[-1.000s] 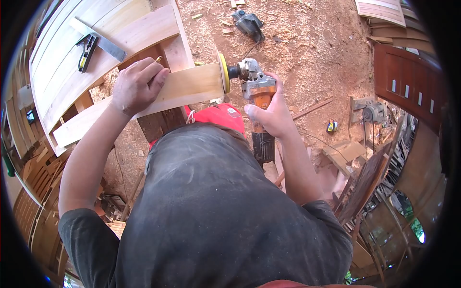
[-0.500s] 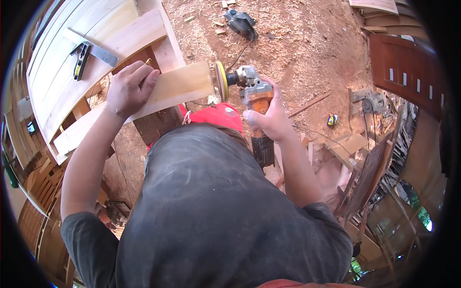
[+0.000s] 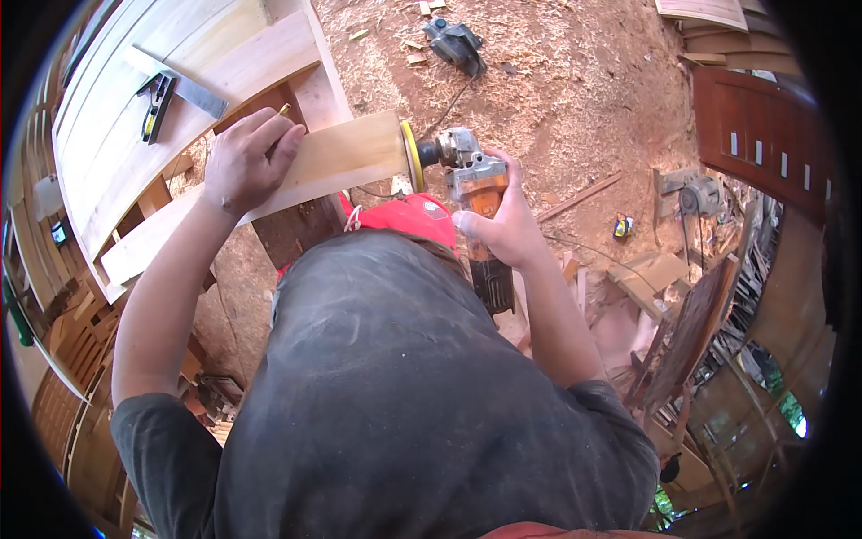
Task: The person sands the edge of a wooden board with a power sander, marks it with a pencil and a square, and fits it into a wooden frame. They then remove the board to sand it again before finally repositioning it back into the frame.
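Observation:
My left hand (image 3: 250, 163) is closed over a pale wooden board (image 3: 352, 154), its fingers curled and the thumb pointing forward. A short yellow pencil-like stick (image 3: 285, 110) pokes out above those fingers. In my right hand (image 3: 505, 220) is an orange and grey angle grinder (image 3: 482, 193), held upright by its body with the fingers wrapped behind. The grinder's yellow-edged disc (image 3: 411, 156) meets the right end of the board. Beneath the board is a dark wooden block (image 3: 301, 232), close to my red shorts (image 3: 404, 218).
A combination square (image 3: 158, 103) lies on pale panels (image 3: 229, 58) at upper left. A power planer (image 3: 453, 45) rests on the shaving-covered ground ahead. To the right are a tape measure (image 3: 622, 225), a grey motor (image 3: 701, 195), a reddish-brown panel (image 3: 754, 126) and stacked scrap wood.
The disc has shifted slightly left against the board's end. Both hands keep their grips, and the whole view has moved a little.

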### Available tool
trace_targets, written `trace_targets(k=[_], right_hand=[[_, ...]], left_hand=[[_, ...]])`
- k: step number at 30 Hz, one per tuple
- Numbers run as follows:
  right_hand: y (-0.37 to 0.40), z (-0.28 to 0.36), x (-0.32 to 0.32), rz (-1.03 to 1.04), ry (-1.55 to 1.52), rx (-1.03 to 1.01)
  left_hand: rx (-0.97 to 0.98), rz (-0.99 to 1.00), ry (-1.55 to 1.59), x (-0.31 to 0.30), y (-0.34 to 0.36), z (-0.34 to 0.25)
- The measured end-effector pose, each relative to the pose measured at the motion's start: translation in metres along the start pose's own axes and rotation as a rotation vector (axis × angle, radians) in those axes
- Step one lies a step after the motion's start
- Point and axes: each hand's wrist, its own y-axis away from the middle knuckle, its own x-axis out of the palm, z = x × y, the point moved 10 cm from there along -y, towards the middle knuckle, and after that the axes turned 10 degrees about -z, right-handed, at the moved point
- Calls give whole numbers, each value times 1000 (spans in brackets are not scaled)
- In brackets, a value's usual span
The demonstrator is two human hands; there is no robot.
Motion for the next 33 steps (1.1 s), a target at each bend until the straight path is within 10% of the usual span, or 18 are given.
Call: trace_targets(k=[33], right_hand=[[-13,18,3,-17,4,4]], left_hand=[[8,-2,-3,-1,0,-1]])
